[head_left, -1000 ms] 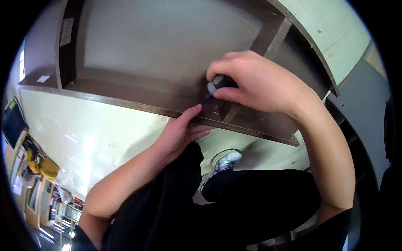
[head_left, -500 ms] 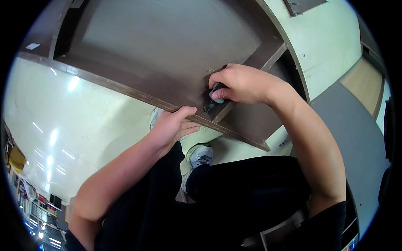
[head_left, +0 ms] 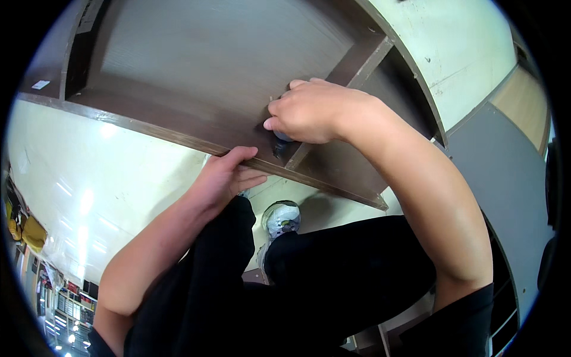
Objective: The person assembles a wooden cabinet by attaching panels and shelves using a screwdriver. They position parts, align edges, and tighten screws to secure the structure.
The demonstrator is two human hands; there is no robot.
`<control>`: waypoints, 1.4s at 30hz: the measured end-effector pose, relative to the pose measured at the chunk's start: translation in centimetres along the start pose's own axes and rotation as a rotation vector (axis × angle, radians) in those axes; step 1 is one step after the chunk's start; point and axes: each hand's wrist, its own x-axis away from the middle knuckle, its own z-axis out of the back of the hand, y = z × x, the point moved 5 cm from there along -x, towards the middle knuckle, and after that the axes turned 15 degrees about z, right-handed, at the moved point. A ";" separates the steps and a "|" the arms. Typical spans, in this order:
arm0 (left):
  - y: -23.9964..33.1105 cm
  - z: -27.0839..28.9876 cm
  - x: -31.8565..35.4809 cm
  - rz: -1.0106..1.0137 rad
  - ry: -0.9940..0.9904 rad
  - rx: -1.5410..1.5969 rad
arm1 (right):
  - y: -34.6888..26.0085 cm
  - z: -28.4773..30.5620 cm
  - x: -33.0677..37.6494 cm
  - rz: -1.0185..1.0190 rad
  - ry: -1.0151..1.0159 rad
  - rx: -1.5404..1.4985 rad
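A dark brown wooden cabinet frame [head_left: 146, 127] with an inner divider [head_left: 364, 64] lies tilted in front of me. My right hand [head_left: 318, 112] is inside it, closed around a screwdriver [head_left: 281, 144]. Most of the handle is hidden under my fingers; the dark shaft points down at the near board, close to the divider's end. Whether the tip sits on a screw, I cannot tell. At the near edge, my left hand [head_left: 223, 177] pinches the board, thumb on the inner side and fingers underneath.
My shoe [head_left: 281, 219] stands on the pale floor [head_left: 143, 169] below the board. A grey panel [head_left: 505, 160] lies at the right beside a wood-coloured one [head_left: 526, 113]. Stocked shelves [head_left: 65, 303] show at the lower left. A small white label [head_left: 41, 84] is on the cabinet's left part.
My right hand has rolled over the screwdriver, its back now facing up and covering more of the handle. The cabinet and both hands appear shifted slightly left in the view.
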 end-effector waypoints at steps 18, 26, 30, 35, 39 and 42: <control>0.5 -0.3 0.4 -0.059 0.118 -0.234 | 0.3 -2.1 3.5 0.149 0.933 0.319; 0.3 1.7 0.9 -0.081 0.277 -0.311 | -4.9 -5.0 7.6 0.472 0.820 -0.604; 0.2 -0.8 1.2 0.022 0.199 -0.322 | -4.5 -15.2 11.4 0.478 0.277 -0.653; 0.3 -6.6 5.8 0.218 0.151 -0.866 | -1.8 -23.5 12.8 0.238 0.166 -0.572; 5.9 -12.3 4.5 -0.558 0.405 -1.431 | -1.6 -23.1 11.9 0.223 0.311 -0.533; 7.1 -14.2 0.2 -0.703 0.489 -1.372 | -1.6 -23.3 11.5 0.242 0.350 -0.530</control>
